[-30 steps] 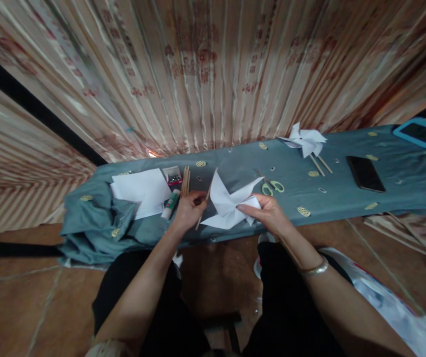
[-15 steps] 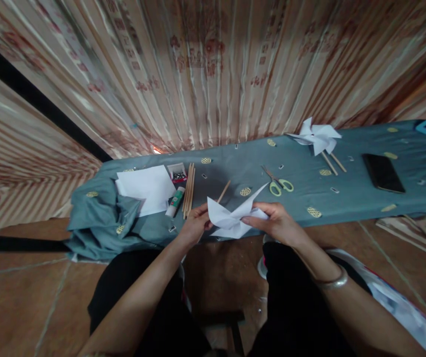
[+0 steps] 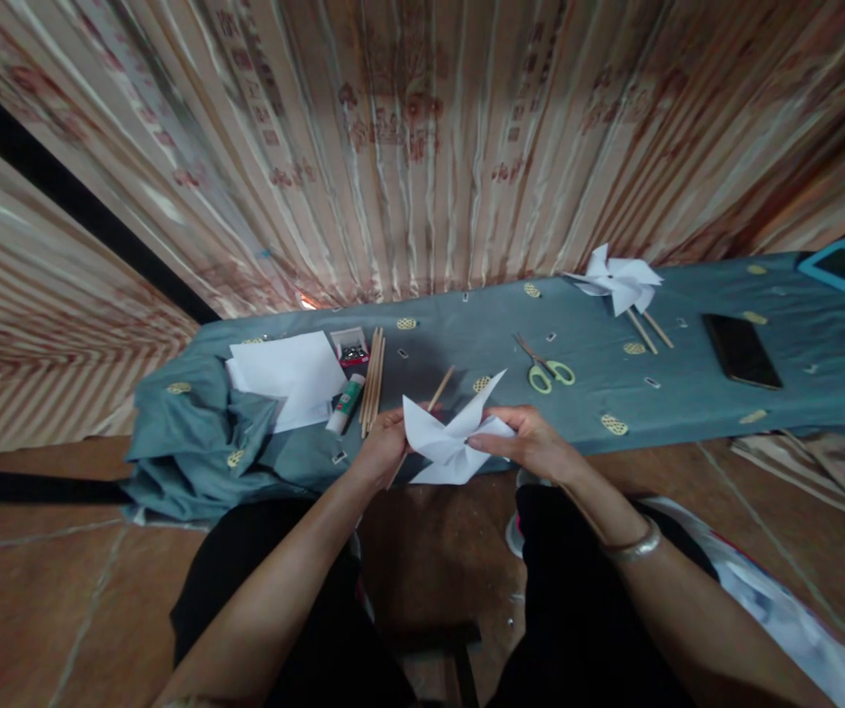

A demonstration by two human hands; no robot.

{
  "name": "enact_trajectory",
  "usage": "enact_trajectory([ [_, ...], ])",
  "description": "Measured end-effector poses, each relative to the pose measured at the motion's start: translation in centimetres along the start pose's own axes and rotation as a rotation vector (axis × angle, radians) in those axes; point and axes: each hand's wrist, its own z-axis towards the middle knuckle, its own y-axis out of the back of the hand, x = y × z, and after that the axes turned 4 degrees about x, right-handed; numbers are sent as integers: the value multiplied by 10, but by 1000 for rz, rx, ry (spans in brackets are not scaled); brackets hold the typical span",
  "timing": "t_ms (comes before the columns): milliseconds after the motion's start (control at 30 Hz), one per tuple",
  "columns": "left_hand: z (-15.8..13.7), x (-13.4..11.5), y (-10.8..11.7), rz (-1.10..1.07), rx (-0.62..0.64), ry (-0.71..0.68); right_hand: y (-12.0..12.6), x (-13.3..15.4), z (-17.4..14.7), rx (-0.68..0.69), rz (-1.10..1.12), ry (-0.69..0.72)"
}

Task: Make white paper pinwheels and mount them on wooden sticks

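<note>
Your left hand (image 3: 382,448) held a stick (image 3: 442,385) behind the pinwheel (image 3: 443,447) your right hand (image 3: 534,442) pinched; scissors (image 3: 540,379) lay on the cloth (image 3: 584,413).

On tablecloth (image 3: 688,413): stick bundle (image 3: 373,382) left of held pinwheel (image 3: 443,447), scissors (image 3: 540,364) right, phone (image 3: 743,351) farther right.

Slants both forearms (image 3: 285,575) inward and forward to the near edge of the bench (image 3: 585,425). Holds the left hand (image 3: 387,442) curled, gripping; pinches with the right hand (image 3: 529,439) opposite, thumb uppermost, fingers bent.
</note>
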Motion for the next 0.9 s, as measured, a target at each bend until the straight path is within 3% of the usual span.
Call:
enact_trajectory([
  [100,1,-3,-3,-120,-1,-6,-2,-3,1,17,-10,-2],
  [300,1,-5,-2,-95,34,-6,-1,-9,1,12,-67,-21],
  [633,-6,-5,-7,-158,94,-4,-7,-3,-4,-49,-158,81],
  [900,-6,2,-5,-71,82,0,-9,-2,-8,-33,-267,181],
])
